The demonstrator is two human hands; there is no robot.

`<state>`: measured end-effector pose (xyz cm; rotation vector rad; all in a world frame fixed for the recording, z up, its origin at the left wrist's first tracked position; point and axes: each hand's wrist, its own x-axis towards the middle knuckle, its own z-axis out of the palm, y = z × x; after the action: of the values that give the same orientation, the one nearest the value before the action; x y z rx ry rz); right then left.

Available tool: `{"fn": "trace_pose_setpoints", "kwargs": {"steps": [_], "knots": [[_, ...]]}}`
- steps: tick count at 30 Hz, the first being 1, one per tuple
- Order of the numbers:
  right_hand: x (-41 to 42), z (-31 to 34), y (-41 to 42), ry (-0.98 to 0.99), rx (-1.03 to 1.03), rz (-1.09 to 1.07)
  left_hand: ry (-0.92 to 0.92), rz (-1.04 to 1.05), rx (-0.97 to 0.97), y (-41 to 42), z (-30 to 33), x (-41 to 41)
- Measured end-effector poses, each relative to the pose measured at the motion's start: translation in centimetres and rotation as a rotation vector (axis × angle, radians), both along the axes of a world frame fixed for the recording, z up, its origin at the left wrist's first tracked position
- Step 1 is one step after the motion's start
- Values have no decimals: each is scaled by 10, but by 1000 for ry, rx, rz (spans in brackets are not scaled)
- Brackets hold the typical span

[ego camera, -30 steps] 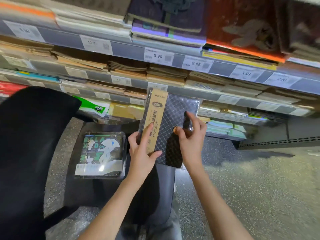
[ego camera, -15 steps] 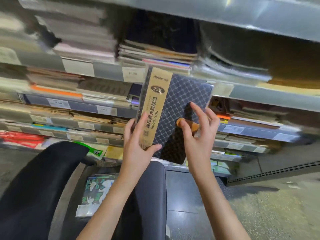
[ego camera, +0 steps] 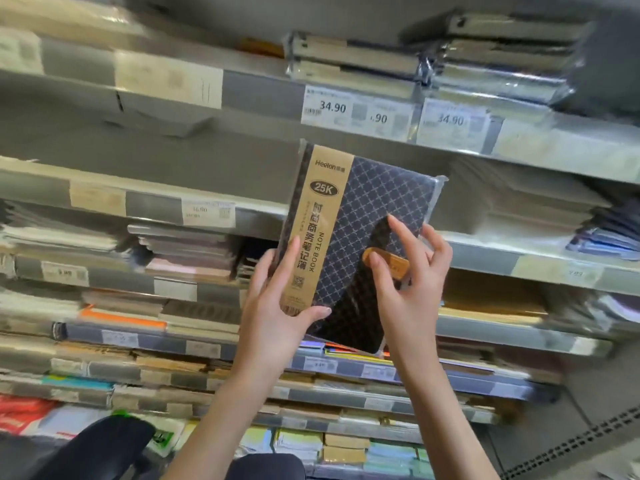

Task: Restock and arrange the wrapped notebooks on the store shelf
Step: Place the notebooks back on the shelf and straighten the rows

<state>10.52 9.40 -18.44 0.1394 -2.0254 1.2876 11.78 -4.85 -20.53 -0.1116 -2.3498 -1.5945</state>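
Note:
A plastic-wrapped notebook (ego camera: 377, 216) with a dark blue lattice cover, a tan paper band marked "25K NOTE BOOK" and a brown clasp is held upright in front of the shelves. My left hand (ego camera: 277, 306) grips its lower left edge, thumb across the bottom of the band. My right hand (ego camera: 408, 282) holds its right side, fingers spread over the clasp. Wrapped notebooks (ego camera: 485, 64) lie stacked on the upper shelf (ego camera: 346, 133), above price tags reading 34.90.
Several shelf tiers hold flat stacks of notebooks with price labels along grey rails (ego camera: 242, 341). A pile of pale books (ego camera: 519, 209) lies right of the held notebook. A black chair back (ego camera: 97, 445) is at the lower left. Grey floor (ego camera: 606, 410) shows at the lower right.
Both hands have lifted the notebook from low near the chair up to the higher shelves. The view has tilted upward, and the upper tiers with the 34.90 tags have come into sight.

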Motion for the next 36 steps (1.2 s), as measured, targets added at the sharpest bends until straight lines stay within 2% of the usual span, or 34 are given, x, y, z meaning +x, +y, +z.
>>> {"fn": "trace_pose_setpoints", "kwargs": {"steps": [8, 15, 22, 28, 36], "knots": [[-2, 81, 18, 93, 61, -36, 172, -48, 9, 9, 69, -6], [-6, 144, 38, 129, 135, -49, 267, -36, -137, 21, 130, -9], [-22, 185, 62, 89, 137, -58, 331, -46, -177, 37, 176, -23], [-44, 207, 81, 54, 116, -36, 382, -101, -161, 49, 197, -30], [-58, 234, 103, 21, 87, -24, 471, -211, -7, 60, 211, -37]]}}
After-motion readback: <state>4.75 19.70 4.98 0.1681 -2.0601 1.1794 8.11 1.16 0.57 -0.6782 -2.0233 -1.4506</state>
